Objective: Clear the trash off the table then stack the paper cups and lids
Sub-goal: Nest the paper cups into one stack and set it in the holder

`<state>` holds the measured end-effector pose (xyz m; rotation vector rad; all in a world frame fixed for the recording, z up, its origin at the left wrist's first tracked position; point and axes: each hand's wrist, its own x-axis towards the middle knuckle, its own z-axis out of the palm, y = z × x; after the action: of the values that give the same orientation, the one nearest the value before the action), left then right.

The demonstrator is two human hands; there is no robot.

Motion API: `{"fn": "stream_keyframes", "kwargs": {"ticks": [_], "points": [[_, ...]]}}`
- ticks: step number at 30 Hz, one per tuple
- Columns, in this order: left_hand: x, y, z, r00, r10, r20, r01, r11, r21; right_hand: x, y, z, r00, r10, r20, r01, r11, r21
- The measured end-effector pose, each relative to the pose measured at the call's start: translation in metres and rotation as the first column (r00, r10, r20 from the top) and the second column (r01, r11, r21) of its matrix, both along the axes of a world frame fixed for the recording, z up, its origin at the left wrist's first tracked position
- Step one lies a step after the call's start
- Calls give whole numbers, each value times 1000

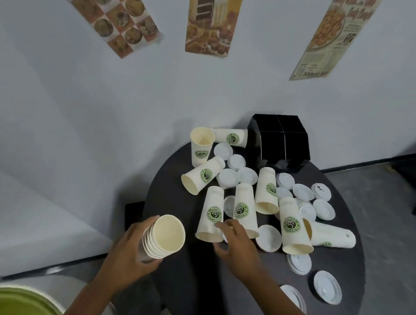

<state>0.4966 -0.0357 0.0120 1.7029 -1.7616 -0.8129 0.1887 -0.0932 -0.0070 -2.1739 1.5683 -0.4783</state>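
Note:
My left hand (pixel 128 251) grips a stack of nested paper cups (pixel 164 236), mouths turned up and to the right, held over the left edge of the round dark table (pixel 174 274). My right hand (pixel 237 243) reaches to an upside-down cup (pixel 212 216); its fingers touch the cup's lower rim, spread and not closed around it. Several more cream cups with green logos lie or stand across the table, such as one upside-down cup (pixel 244 208) and a tipped cup (pixel 202 178). White lids (pixel 269 237) are scattered among them.
A black divided organizer box (pixel 283 145) stands at the table's far edge by the wall. A green-lined bin (pixel 15 301) sits at the lower left. Loose lids (pixel 327 287) lie near the table's right front edge. Grey floor lies to the right.

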Motion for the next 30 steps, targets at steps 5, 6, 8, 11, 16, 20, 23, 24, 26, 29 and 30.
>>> {"fn": "stream_keyframes", "kwargs": {"ticks": [5,6,8,11,16,20,23,24,26,29,30], "points": [[26,-19,-12,999,-50,14,50,999,3,25,-8,-19,997,-70,-34,69,997,-42],[30,-21,-14,998,-56,10,56,998,4,29,-9,-21,996,-80,-41,77,995,-63],[37,-26,-17,998,-68,1,68,998,5,36,-11,-24,994,-89,-62,83,991,-101],[46,-32,-20,996,-93,-18,93,995,22,42,-12,-23,991,-99,-85,86,985,-149],[51,-39,-24,991,-126,-50,127,992,15,46,-12,-20,994,-58,-89,41,982,-182],[55,-43,-21,988,-147,-39,147,989,3,47,-11,-9,999,-2,-46,-11,961,-275],[58,-44,-16,988,-154,-28,153,988,-10,51,-8,17,1000,27,2,-25,948,-318],[59,-44,-15,987,-158,-19,158,987,-13,52,-8,27,1000,21,13,-16,944,-329],[59,-45,-12,986,-167,-12,166,986,-26,55,-8,47,999,7,35,5,935,-355],[57,-51,-5,985,-173,3,173,984,-49,53,-11,78,997,-14,82,46,913,-406],[57,-53,-2,985,-172,10,172,983,-59,51,-11,90,995,-16,98,57,904,-424]]}}
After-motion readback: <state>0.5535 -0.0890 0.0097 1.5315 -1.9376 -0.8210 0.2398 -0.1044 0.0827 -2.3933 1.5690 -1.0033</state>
